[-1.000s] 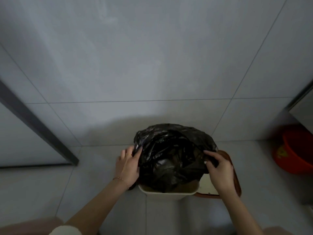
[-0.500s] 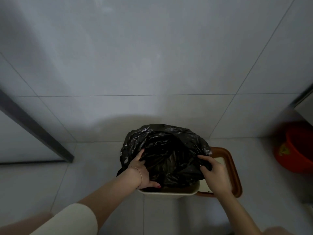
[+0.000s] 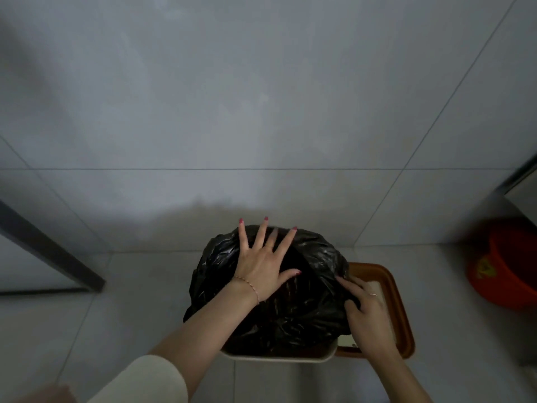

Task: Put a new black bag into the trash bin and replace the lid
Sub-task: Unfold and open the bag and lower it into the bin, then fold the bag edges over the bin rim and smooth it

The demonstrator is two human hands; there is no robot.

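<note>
The black bag (image 3: 270,303) sits in the mouth of the cream trash bin (image 3: 279,355) on the tiled floor (image 3: 116,315), puffed up in a crinkled, glossy mound above the rim and not yet pushed down or folded over the edge all round; the bin's near lip is bare. So the lining looks roughly half done to me, and the lid step has not begun. The left hand (image 3: 263,264) lies spread flat on top of the bag, fingers straight and fanned, pressing the thin plastic rather than gripping it. The right hand (image 3: 367,311), at the bin's right side, pinches a fold of the bag's edge with curled fingers. Just right of the bin lies a brown-rimmed rectangular frame, probably the lid (image 3: 398,309). Farther right of the bin stands a smooth orange bucket (image 3: 505,271).
</note>
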